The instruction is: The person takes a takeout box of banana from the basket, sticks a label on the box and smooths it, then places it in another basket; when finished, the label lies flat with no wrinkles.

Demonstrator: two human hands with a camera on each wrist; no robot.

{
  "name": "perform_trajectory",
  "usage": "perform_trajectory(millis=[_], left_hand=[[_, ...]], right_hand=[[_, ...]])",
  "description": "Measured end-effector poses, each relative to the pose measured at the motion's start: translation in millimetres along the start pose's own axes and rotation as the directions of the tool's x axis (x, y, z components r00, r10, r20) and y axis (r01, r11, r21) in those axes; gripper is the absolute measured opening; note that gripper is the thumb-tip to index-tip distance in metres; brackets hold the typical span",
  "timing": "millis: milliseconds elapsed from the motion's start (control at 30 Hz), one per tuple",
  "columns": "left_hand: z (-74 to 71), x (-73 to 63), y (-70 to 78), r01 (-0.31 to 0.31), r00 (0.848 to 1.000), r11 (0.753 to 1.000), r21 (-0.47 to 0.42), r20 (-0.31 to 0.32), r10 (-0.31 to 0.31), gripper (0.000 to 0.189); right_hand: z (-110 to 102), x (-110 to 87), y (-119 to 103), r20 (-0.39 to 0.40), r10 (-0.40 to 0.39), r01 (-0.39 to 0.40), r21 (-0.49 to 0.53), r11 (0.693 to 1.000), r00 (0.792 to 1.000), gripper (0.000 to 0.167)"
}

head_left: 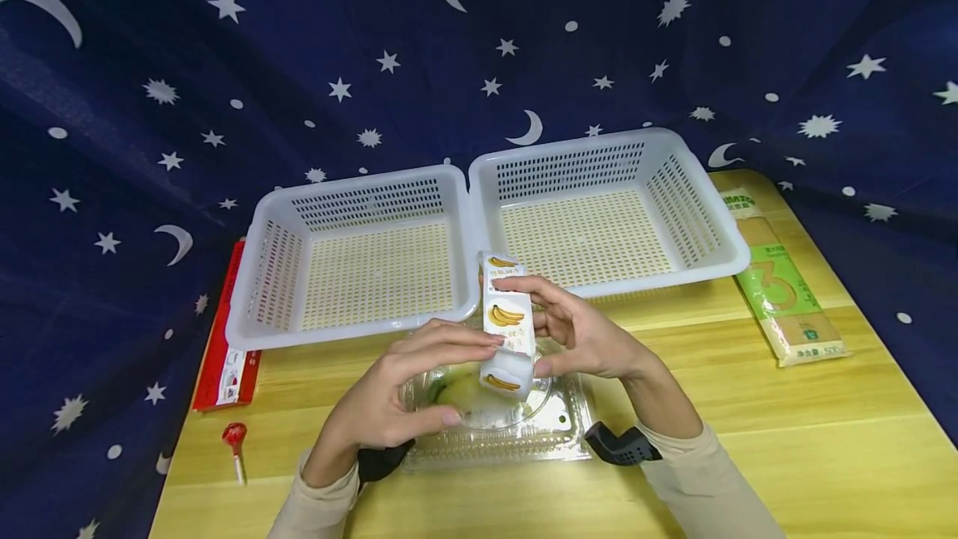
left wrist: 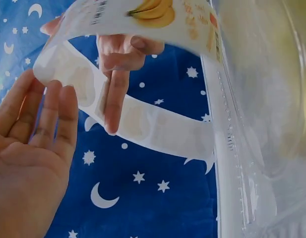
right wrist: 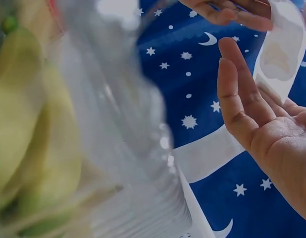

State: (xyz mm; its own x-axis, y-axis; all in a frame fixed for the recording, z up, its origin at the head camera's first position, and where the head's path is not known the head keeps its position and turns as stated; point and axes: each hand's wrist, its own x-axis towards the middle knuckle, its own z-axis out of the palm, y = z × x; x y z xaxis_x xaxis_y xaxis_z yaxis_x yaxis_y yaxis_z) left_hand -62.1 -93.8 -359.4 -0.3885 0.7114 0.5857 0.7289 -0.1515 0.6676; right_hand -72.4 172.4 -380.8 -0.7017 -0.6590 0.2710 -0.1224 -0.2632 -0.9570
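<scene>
We see two white perforated plastic baskets, the left one (head_left: 337,334) and the right one (head_left: 659,276), side by side behind the work; their front rims rise just beyond the hands, and in the head view the upper end of a white paper strip printed with bananas (head_left: 506,314) overlaps the gap where they meet. The strip hangs in a loop above a clear plastic container (head_left: 494,445) with yellow-green fruit (head_left: 460,395) inside, and it hides part of that container from us. The right hand (head_left: 591,339) has its fingers bent around the strip, clamped on it; the left hand (head_left: 400,385) holds its fingers nearly straight, touching the strip, thumb apart. A black device sits at each wrist, near the container's front corners.

Beside the left basket, we find a flat red box (head_left: 224,373), partly covered, and a red lollipop on a white stick (head_left: 234,437), both near the left edge of the yellow wooden table (head_left: 763,447). A green and tan package (head_left: 793,298) lies by the right basket, before the slanting right edge. Wood shows widest right of the right forearm, more narrowly between lollipop and left forearm.
</scene>
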Motion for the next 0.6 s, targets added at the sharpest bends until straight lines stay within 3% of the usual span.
perform_trajectory(millis=[233,467,600], left_hand=[[1.8,1.7,-4.2,-0.043,0.999,0.996,-0.078,0.014,0.044,0.053],[4.6,2.2,-4.0,0.013,1.0,1.0,0.009,0.018,-0.013,0.051],[5.4,3.4,-5.1,-0.01,1.0,0.999,0.04,-0.008,0.011,0.052]], right_hand=[[3.8,0.8,-0.1,-0.052,0.011,-0.014,-0.067,0.998,0.999,0.075],[5.9,2.6,-0.9,-0.077,-0.02,0.029,0.11,0.994,0.997,0.071],[8.2,3.1,0.1,-0.096,-0.027,0.041,0.149,0.988,0.995,0.069]])
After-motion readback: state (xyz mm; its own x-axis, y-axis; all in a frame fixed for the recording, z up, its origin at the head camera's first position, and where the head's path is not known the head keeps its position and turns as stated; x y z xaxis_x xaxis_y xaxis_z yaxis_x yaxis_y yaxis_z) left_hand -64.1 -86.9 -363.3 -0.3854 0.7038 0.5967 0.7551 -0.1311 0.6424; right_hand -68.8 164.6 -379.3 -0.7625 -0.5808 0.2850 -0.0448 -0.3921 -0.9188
